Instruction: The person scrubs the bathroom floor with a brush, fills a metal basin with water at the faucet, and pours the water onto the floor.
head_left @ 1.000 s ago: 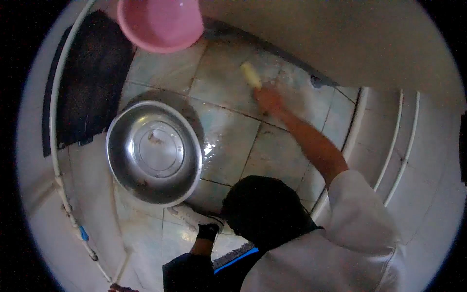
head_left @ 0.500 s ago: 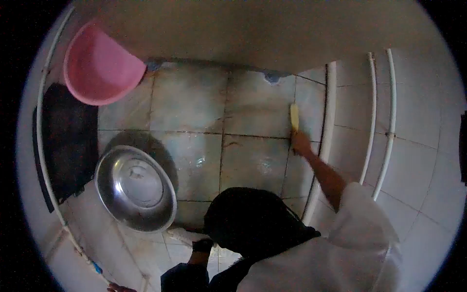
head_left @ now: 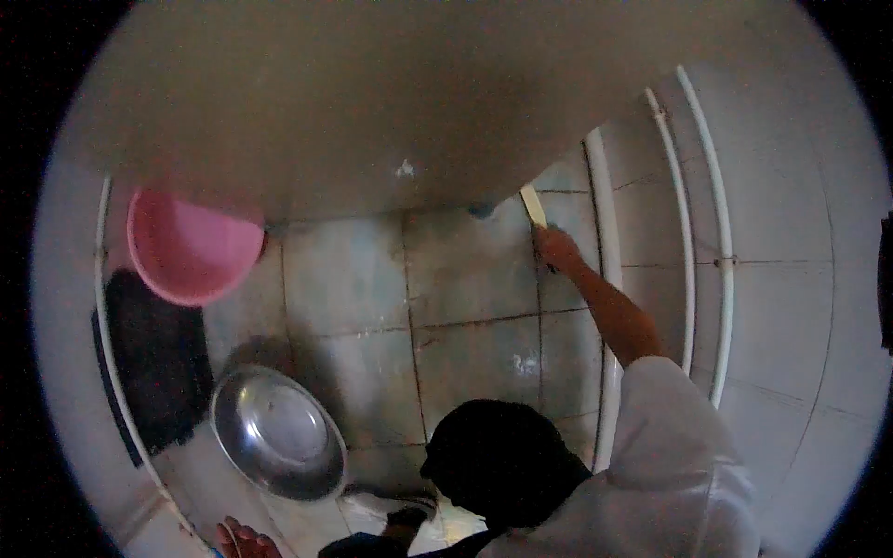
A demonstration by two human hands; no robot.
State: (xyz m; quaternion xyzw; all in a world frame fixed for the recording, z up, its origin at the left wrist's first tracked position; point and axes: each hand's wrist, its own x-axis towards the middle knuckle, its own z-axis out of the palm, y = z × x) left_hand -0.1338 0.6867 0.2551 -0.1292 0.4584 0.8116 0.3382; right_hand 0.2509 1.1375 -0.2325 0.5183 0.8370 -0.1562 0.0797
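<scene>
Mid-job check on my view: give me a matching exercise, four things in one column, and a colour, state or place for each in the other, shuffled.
Column one
1. Plastic basin
2. Metal basin
3. Narrow tool
4. Flat sheet

Column two
A. Gripped in the right hand
B. Black, with a ragged lower edge
C. Pink, cut off from view at its top by a blurred shape
D. Silvery and shiny, with a round base

Right pairs: 1-C, 2-D, 3-A, 4-B
</scene>
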